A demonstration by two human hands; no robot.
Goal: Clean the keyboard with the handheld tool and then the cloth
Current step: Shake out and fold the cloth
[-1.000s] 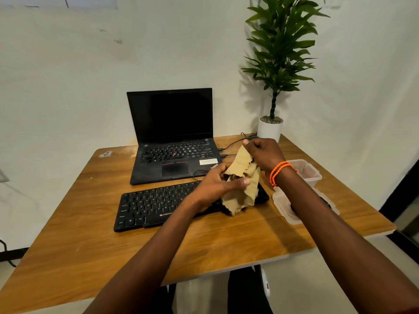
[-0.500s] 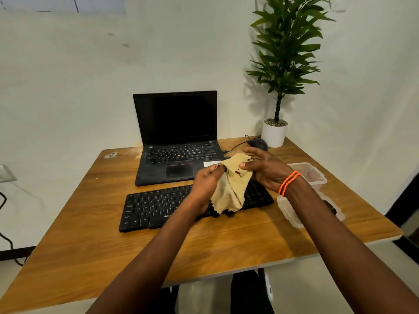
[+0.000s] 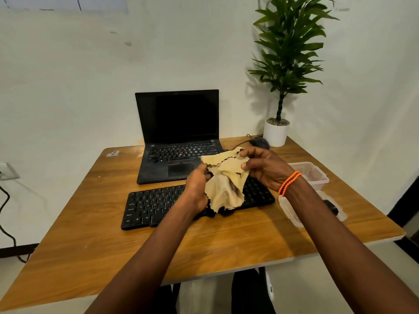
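Both your hands hold the cloth [image 3: 226,177] up above the right half of the keyboard [image 3: 158,203]: your left hand [image 3: 197,189] grips its left side with curled fingers, your right hand [image 3: 265,168] pinches the top edge between thumb and fingers, and the loose lower part hangs down over the keys. The cloth is tan with a wavy cut edge. The keyboard is black and lies flat near the middle of the table [image 3: 113,257], parallel to the front edge; its key legends are white but mostly too small to read, though "Ctrl" shows at the bottom left corner. Behind it, just apart, is an open black laptop [image 3: 179,137] with a dark screen and a red dot among its keys; no brand is readable. A mouse [image 3: 259,142] and a potted plant [image 3: 276,132] sit at the back right corner. Two clear plastic tubs [image 3: 317,175] sit by the right edge under your right forearm; a dark thing lies in the nearer one, which I can't identify. The table's left side and the wide front strip are bare wood. Orange bead bracelets [image 3: 289,183] circle your right wrist.
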